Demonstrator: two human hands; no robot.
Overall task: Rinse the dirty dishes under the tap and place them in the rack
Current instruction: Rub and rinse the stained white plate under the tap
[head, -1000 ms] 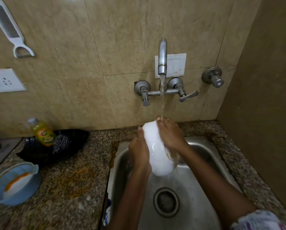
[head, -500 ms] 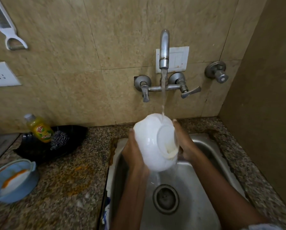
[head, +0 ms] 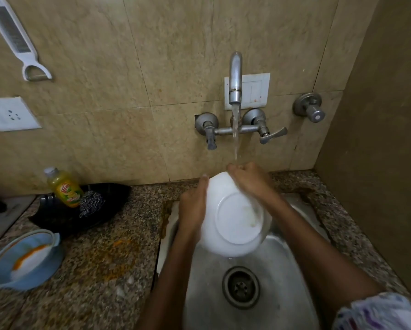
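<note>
Rinsing white bowl (head: 233, 217) over sink (head: 292, 277), base toward camera, just below tap (head: 235, 79) stream.
Left hand (head: 192, 208) grips the bowl's side; right hand (head: 249, 179) curls over far rim, apparently rubbing; advise turning bowl so water reaches the yellowish residue; keep grip firm, surface wet.

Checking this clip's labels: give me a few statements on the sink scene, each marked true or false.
1. Water runs from the tap. True.
2. Both hands hold the white bowl over the sink. True.
3. The left hand is on the tap lever. False: it holds the bowl's side.
4. The dish soap bottle lies in the sink. False: it stands on the counter, left.
5. The right hand rests on the bowl's upper edge. True.
</note>
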